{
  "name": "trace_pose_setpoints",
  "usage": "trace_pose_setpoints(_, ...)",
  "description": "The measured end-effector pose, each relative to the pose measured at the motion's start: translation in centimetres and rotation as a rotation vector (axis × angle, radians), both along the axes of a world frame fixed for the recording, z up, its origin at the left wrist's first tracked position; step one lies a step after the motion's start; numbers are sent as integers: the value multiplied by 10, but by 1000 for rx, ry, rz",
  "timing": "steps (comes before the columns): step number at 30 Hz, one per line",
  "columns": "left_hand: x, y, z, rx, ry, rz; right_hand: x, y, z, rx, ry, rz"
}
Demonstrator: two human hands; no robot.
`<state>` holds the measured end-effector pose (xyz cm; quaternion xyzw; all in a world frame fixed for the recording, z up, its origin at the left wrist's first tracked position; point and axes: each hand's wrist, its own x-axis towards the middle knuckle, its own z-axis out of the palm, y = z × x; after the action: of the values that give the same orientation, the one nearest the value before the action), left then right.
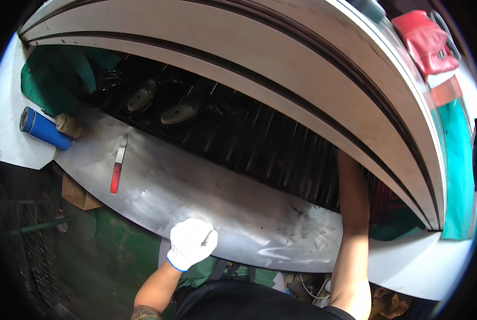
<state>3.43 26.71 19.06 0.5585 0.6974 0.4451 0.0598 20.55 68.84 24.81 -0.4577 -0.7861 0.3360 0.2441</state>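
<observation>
Plate (233, 200) is lying before the hood (222, 29); left grip (192, 244) is making a fist over the plate's near edge; right arm (354, 229) is reaching beneath the hood, its grip state hidden; knife (118, 169) is lying left, probably for easy reach

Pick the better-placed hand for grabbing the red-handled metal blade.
Left, likely: the white-gloved left hand looks nearer the blade; the right forearm reaches under the pale curved panel, its hand hidden.

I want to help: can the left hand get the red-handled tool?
Probably yes. Only open metal lies between the gloved left hand and the tool, though it might need some stretching.
</observation>
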Motion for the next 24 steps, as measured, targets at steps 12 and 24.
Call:
trace_pose_setpoints(12, -3, -2, 0, -14, -40, 57, -71, -18, -31, 280, -172, 19)
trace_pose_setpoints(24, 5, 4, -6, 111, -16, 144, -41, 25, -25, 280, -170, -38)
